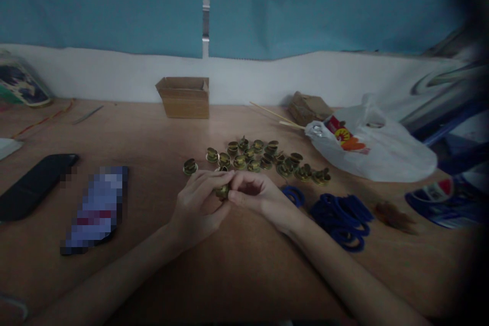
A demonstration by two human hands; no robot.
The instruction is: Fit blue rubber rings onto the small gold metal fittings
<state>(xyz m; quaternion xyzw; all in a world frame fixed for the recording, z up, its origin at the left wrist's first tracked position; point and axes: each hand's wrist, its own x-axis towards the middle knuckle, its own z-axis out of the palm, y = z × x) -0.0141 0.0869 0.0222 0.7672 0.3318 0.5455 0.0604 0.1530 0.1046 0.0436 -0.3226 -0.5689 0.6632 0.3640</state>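
Observation:
Between my two hands is a small brass-coloured metal piece (222, 192) with a rounded, flanged shape; its exact kind is not clear. My left hand (196, 204) curls around it, thumb below and fingers above. From the other side, my right hand (263, 196) pinches at its edge with thumb and forefinger. Just beyond the hands, several similar brass-coloured pieces (253, 165) stand in a loose group on the wooden table (229, 275). To the right of my right hand lies a pile of blue rings (340, 216).
An open cardboard box (186, 98) stands at the back, with a crumpled brown box (310, 108) farther right. A white plastic bag (385, 147) lies at right, near a blue packet (451, 201). At left are a black phone-like object (36, 186) and a blurred-out screen (97, 209).

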